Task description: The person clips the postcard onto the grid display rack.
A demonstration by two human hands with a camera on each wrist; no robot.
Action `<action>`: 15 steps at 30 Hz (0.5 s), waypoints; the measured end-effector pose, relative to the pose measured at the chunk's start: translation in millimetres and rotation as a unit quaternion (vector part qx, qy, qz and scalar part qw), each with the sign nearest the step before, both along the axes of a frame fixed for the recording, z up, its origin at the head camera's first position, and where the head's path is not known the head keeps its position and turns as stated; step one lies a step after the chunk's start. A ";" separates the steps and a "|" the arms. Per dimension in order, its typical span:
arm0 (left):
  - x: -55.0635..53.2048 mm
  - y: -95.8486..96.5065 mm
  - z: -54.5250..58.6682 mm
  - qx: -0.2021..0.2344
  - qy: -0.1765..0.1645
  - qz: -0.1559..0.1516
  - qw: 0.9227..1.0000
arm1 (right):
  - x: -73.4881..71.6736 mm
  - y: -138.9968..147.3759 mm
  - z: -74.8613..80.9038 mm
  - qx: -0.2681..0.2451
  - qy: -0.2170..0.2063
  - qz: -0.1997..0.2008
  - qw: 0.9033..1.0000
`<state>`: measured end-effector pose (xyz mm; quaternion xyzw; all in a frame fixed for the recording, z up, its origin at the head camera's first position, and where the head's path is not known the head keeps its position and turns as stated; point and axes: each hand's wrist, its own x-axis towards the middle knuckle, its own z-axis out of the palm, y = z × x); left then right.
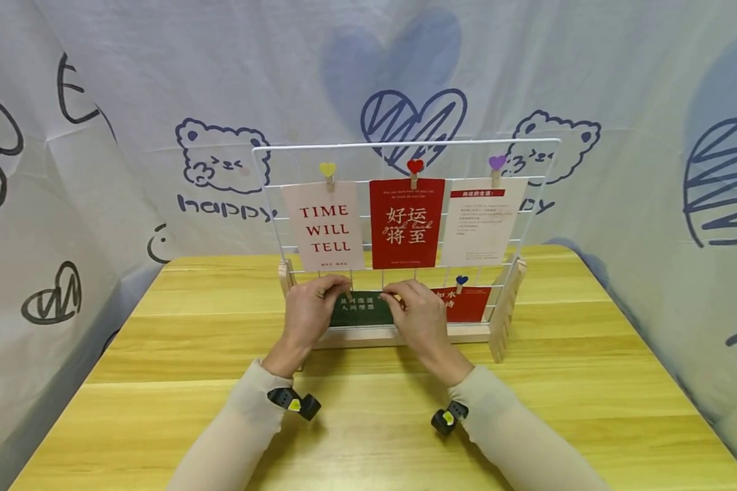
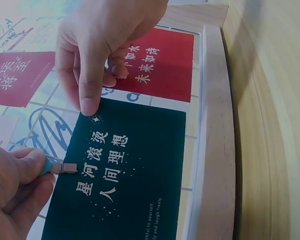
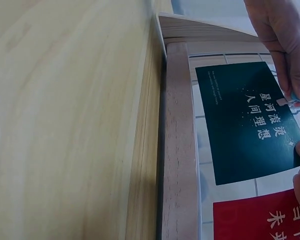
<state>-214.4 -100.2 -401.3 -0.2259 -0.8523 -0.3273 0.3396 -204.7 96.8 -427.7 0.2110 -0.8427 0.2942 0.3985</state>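
A dark green card [image 1: 362,317] with pale lettering lies against the lower left part of a white wire grid rack [image 1: 405,144]. My left hand [image 1: 307,314] pinches a small wooden clip [image 2: 65,168] with a teal end, whose tip sits on the card's top edge. At the card's upper right corner, my right hand [image 1: 422,320] pinches it, with the thumb [image 2: 90,90] on its front. Beside it, a red card [image 1: 471,305] hangs from a clip with a blue heart [image 1: 462,280], partly hidden by my right hand.
Along the upper row hang a white card [image 1: 327,228], a red card [image 1: 407,225] and a cream card [image 1: 482,225], each under a heart clip. Wooden feet [image 1: 507,310] and a wooden bar [image 1: 405,335] support the rack on the wooden table [image 1: 368,409]. Behind is a printed cloth [image 1: 319,68].
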 end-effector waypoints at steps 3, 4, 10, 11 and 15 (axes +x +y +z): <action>0.7 -0.2 0.2 -0.001 -0.004 0.001 1.000 | 0.2 -0.7 0.3 -0.002 0.001 -0.001 1.000; 0.7 -0.2 0.3 -0.002 -0.005 0.000 1.000 | 0.3 -0.8 0.3 -0.002 0.002 -0.002 1.000; 0.5 0.2 0.3 -0.004 -0.012 0.002 1.000 | 0.1 -1.0 0.1 -0.006 0.007 -0.001 1.000; 0.5 0.2 0.5 -0.004 -0.014 0.003 1.000 | 0.0 -1.0 0.2 -0.007 0.006 0.000 1.000; 0.9 -0.1 1.2 -0.010 -0.019 0.005 1.000 | -0.4 -0.8 0.5 -0.010 0.004 0.004 1.000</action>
